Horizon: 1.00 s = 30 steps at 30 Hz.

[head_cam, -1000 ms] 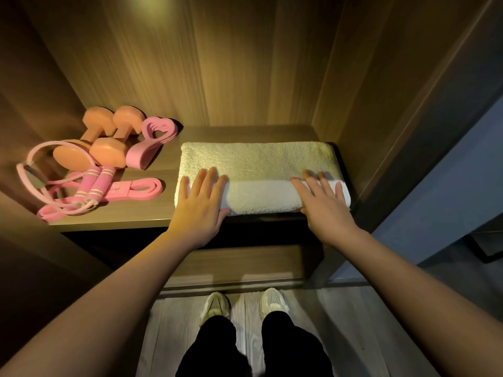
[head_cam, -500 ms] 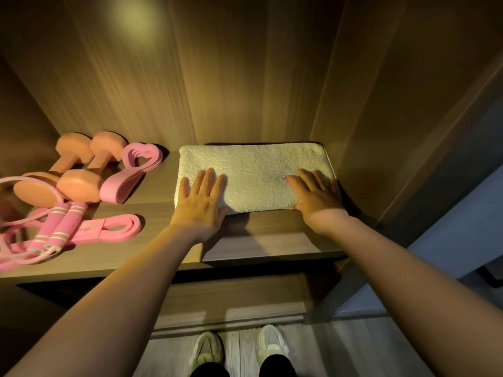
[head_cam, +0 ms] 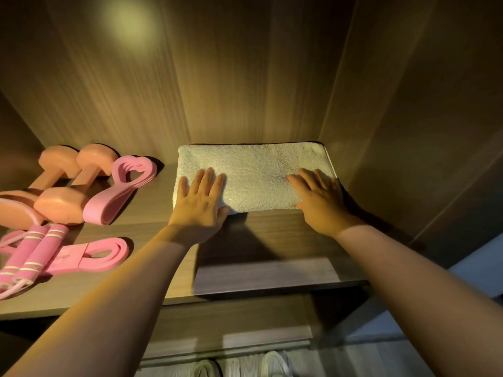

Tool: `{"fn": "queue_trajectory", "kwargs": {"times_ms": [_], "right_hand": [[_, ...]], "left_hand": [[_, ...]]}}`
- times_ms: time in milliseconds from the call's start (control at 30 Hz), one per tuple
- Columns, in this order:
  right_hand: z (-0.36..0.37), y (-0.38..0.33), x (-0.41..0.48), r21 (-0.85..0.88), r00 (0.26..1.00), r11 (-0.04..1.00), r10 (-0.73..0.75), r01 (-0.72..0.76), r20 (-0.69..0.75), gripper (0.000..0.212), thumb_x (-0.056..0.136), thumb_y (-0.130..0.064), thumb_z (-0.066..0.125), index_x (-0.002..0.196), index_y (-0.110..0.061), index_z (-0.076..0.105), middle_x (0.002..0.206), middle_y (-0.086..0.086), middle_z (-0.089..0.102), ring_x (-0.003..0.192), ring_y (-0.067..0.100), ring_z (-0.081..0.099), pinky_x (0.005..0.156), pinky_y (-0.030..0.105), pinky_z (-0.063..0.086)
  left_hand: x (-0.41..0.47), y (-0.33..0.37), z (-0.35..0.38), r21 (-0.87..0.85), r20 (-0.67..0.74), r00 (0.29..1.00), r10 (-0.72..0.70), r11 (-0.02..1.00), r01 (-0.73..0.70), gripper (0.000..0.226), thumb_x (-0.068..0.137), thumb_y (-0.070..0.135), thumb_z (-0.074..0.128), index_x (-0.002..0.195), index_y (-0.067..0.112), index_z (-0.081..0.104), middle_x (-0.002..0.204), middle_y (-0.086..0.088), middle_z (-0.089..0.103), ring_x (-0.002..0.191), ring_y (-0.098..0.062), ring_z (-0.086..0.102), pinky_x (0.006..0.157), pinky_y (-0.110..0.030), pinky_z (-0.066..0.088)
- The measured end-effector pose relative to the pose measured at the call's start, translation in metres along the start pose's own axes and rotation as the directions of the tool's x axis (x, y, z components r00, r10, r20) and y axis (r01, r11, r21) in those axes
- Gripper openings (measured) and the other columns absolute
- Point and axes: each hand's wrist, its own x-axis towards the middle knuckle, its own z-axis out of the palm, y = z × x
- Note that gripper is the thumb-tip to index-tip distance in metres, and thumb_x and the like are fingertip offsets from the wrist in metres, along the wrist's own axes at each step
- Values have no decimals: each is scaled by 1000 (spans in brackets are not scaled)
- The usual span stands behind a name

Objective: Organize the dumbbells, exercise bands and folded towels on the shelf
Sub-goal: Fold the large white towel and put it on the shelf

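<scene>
The folded towel [head_cam: 255,175] lies flat on the right half of the wooden shelf [head_cam: 266,257]. Its far edge is against or just short of the back panel [head_cam: 217,91]; the light is too dim to tell which. Its right end sits close to the side wall [head_cam: 408,131].

Both hands lie palm-down along its near edge, the left hand [head_cam: 200,202] at the near left corner and the right hand [head_cam: 319,202] toward the near right corner. Each grip is spread, with fingers straight and slightly fanned, pinching nothing. Flat palms suit sliding and smoothing a soft stack without upsetting its folds, and a hand at each end keeps it square to the back.

The left half holds the firmer kit, grouped by kind.
- **Dumbbells:** The orange dumbbells [head_cam: 61,206] lie side by side with handles running front to back, so they seem unlikely to roll toward the front edge.
- **Loop bands:** Just beside them on the right is a bundle of pink loop bands [head_cam: 122,191], its far end bent into a heart shape.
- **Front of the shelf:** Nearer the front lie a flat pink band [head_cam: 95,257] and the pink foam jump-rope handles [head_cam: 30,257], whose cord trails out of view on the left.

A bare strip of shelf separates the bands from the towel. As I judge it, the towel is about in its place. What remains is lifting the hands away cleanly, and perhaps gathering the loose cord.
</scene>
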Motion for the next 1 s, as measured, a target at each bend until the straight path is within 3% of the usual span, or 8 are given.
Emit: {"fn": "queue_trajectory", "kwargs": {"times_ms": [567,800,900,1000], "right_hand": [[0,5,19,-32,999,999,8,-7,36,65,88,-18,63,145,-26,33,153,1,26,135,33,29,107,52,29],[-7,3,20,-28,995,1000,16,-13,101,66,88,-25,62,145,-28,29,154,1,21,137,35,25,110,54,26],[-20,-5,23,6,978,1000,27,-28,209,82,89,-40,58,153,-28,8,162,0,-4,148,37,-3,114,64,7],[-18,-22,30,26,972,999,13,-19,234,91,91,-21,55,153,-31,-11,161,-1,-21,146,35,-21,112,70,-3]], "left_hand": [[22,-10,3,-6,-7,1000,12,1000,-12,88,78,59,4,156,19,5,163,-12,3,151,-29,0,119,-52,2],[22,-8,-3,19,30,1000,-1,1000,0,84,83,57,18,156,20,-3,164,-10,-5,150,-28,-6,119,-52,-2],[22,-6,-8,26,1,1000,27,999,-27,94,84,66,34,156,21,-7,163,-10,-8,150,-29,-8,118,-57,-3],[27,5,-7,85,2,998,68,994,-68,95,90,57,47,154,24,-15,162,-11,-15,149,-33,-11,116,-62,0]]}}
